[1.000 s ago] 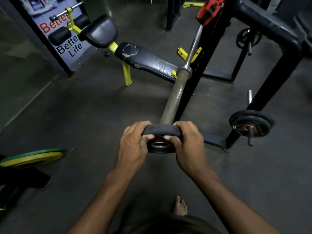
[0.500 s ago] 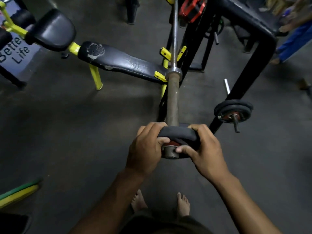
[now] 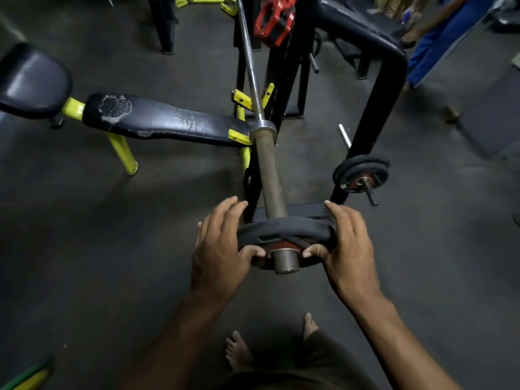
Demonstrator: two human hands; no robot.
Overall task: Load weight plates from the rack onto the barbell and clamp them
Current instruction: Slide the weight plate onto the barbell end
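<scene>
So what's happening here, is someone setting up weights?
Yes. A person is loading a barbell that rests on a rack beside a bench. The left hand and right hand grip a black plate by its sides, thumbs on its near face. The plate is threaded onto the tip of the bar's sleeve, far from the collar. More plates hang on a rack peg to the right, and red clamps sit up on the rack, not yet used.

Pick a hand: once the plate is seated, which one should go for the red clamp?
Right, probably. The red clamp hangs on the black rack upright, right of the barbell. Both hands grip the plate now, and the right hand is on that side; the left hand would have to cross the bar.
</scene>
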